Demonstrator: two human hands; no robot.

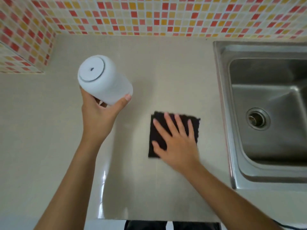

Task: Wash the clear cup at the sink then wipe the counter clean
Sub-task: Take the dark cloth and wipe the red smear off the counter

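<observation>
The left hand (99,113) is gripping the clear cup (103,78) at about 10 o'clock. The thumb is curling round one side near the cup's lower end and the fingers are wrapping behind it, while the flat base is tilting up toward the camera. The cup is looking frosted rather than fully see-through. It is probably light, stiff plastic, and held this way it appears to be off the tabletop (49,117) rather than standing on it. Its smooth wall is likely turning slippery once wet, so a full wrap round the middle of the body would be a safer hold than a fingertip pinch at the rim. The right hand (176,140) is lying flat, fingers spread and straight, pressing on a dark cloth (153,135) near the centre. The cloth is looking soft and limp, and it would be bunching unless held down by the palm. The tabletop is showing pale, glossy and hard, with glare streaks toward 6 o'clock. A steel sink (226,122) is sitting at 3 o'clock, well apart from the cup, its drain (258,120) showing in the basin. A mosaic tile wall (149,14) is running along 12 o'clock and turning the corner at 10 o'clock.
</observation>
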